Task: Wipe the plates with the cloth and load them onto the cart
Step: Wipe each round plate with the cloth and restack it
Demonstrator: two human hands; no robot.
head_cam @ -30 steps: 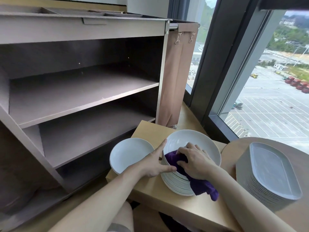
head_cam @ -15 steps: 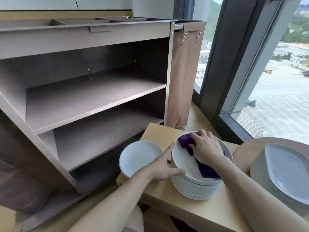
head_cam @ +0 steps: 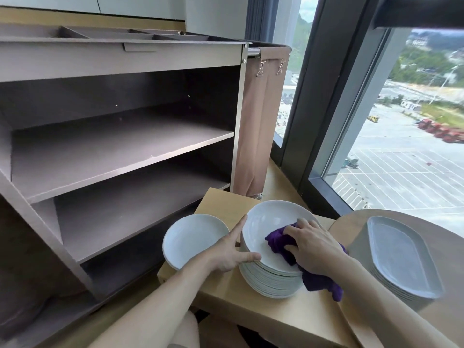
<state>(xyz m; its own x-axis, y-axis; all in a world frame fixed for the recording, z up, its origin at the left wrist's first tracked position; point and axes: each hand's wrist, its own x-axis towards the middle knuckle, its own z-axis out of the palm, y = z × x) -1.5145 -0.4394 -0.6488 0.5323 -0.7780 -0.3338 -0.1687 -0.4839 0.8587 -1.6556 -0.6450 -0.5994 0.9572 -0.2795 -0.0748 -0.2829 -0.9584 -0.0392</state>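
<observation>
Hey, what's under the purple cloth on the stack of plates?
The cloth lies on the top plate of the round stack, gripped by the right hand; its tail hangs over the stack's edge. The plate's surface beneath cloth and hand is covered.

Purple cloth [head_cam: 281,243] on top plate [head_cam: 266,222] of white stack, single plate [head_cam: 190,237] beside, cart [head_cam: 120,151] shelves bare

moved the right hand [head_cam: 313,249] with the purple cloth [head_cam: 278,241] from the far rim of the top plate [head_cam: 266,222] back toward its middle.
</observation>
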